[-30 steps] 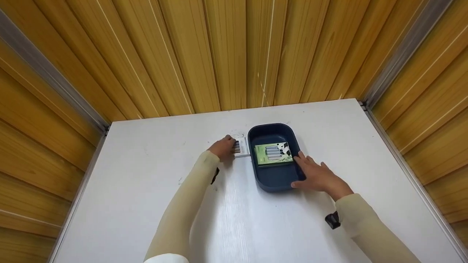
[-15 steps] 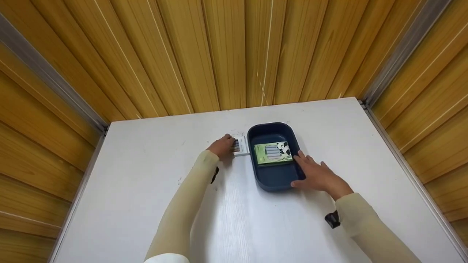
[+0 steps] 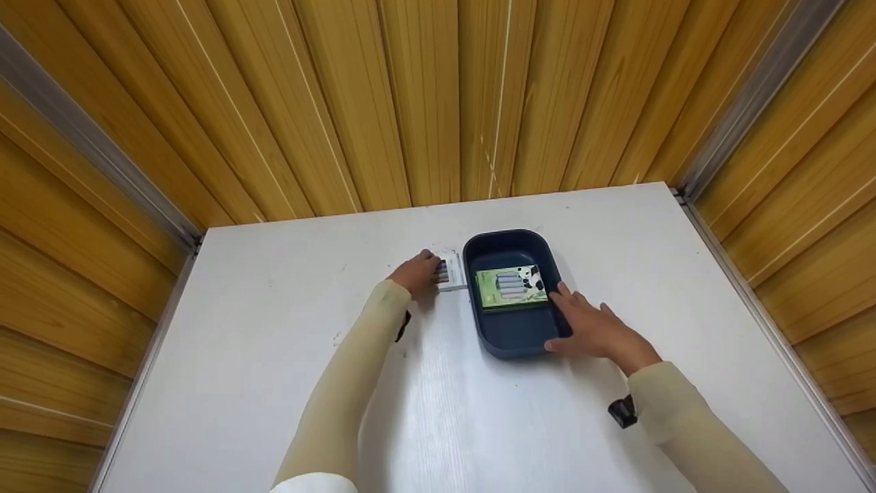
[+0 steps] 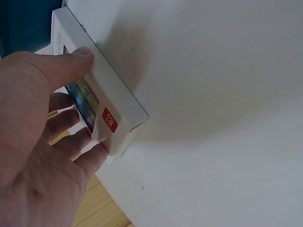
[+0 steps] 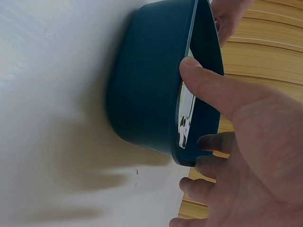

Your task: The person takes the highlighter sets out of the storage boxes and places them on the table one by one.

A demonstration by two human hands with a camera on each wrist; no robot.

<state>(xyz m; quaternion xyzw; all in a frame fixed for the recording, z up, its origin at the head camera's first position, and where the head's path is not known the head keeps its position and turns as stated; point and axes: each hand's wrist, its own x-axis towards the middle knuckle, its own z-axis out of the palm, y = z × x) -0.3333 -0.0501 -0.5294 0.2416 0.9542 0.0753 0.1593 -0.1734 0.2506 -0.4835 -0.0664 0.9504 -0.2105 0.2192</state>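
Note:
My left hand [image 3: 416, 274] grips a small white box [image 3: 452, 271], its thumb on one side and its fingers on the other. A window in the box shows several coloured sticks, and a red logo marks one end in the left wrist view. The box lies on the white table beside a dark blue bin [image 3: 514, 339]. Inside the bin lies a green box [image 3: 487, 291] printed with a panda and pastel pens. My right hand [image 3: 595, 330] rests against the bin's right side with fingers spread, its thumb touching the rim [image 5: 185, 75] in the right wrist view.
The white tabletop [image 3: 274, 342] carries a few faint smudges. Yellow wood-look panels [image 3: 410, 103] rise behind it and on both sides, with grey metal strips [image 3: 759, 103] at the corners. A black strap piece [image 3: 623, 412] sits on the right wrist.
The left hand and the white box have edged very slightly toward the back of the table. The right hand and the bin stay in place.

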